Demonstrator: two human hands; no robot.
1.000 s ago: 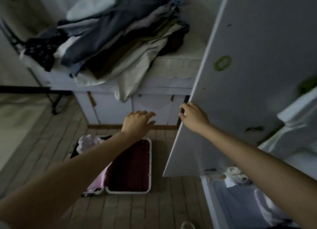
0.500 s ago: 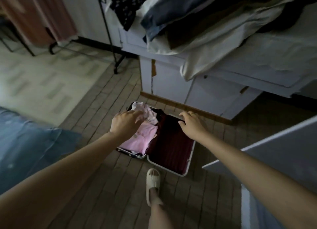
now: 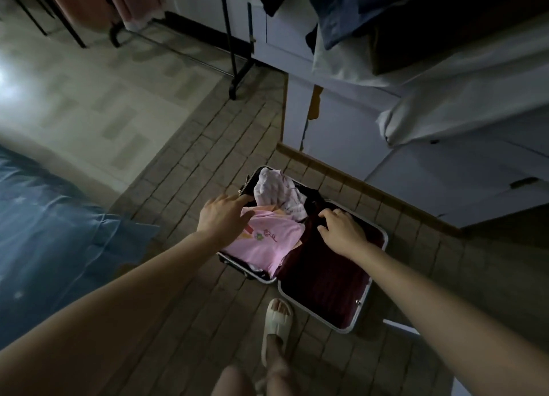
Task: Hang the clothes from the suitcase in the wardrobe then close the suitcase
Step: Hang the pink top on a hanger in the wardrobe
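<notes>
Suitcase [image 3: 361, 302]: lies open on the tiled floor [image 3: 190, 170], both halves flat, pale metal rim, dark red lining; the landmark for all entries below.
Hidden or unclear: the room is dim; the black items at the far end of the suitcase cannot be identified; whatever lies under the top garments is concealed; the wardrobe is out of frame.
Pink garment [image 3: 271, 242]: folded on top of the suitcase's left half, small flower motif and script on its front.
White garment [image 3: 280, 192]: crumpled, faint pattern, at the far end of the same half.
Right half of suitcase: only lining visible.
Left hand [image 3: 222, 217]: over the left half, fingers spread and relaxed, tips at the pink garment's far edge; contact uncertain.
Right hand [image 3: 341, 229]: over the lining near the hinge line, fingers loosely extended, holding nothing.
Sandalled foot [image 3: 276, 321]: on the floor just nearer than the suitcase.
Cabinet [image 3: 341, 128]: beyond the suitcase, piled with clothes [image 3: 416, 27] cut off by the frame.
Blue bedding [image 3: 44, 217]: well left of the suitcase.
</notes>
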